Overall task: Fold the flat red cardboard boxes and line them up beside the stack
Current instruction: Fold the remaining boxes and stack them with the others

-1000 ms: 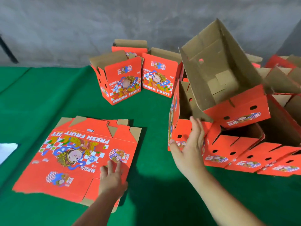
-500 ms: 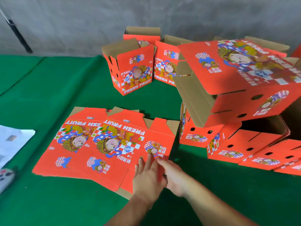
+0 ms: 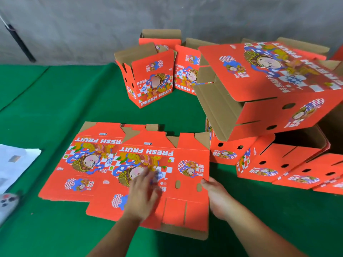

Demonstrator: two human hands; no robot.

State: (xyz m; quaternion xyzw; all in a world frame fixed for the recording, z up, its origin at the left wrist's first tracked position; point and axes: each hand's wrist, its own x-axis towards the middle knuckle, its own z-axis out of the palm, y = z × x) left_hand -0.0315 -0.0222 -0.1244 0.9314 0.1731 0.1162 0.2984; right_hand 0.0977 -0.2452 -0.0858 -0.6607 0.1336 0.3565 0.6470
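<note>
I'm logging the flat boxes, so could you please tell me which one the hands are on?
The nearer flat box, lying partly over the other flat box: the left hand rests on it and the right hand holds its right edge.

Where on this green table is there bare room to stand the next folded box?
Bare green cloth lies left of the upright folded box, behind the flat boxes. The right is crowded with tumbled boxes.
</note>
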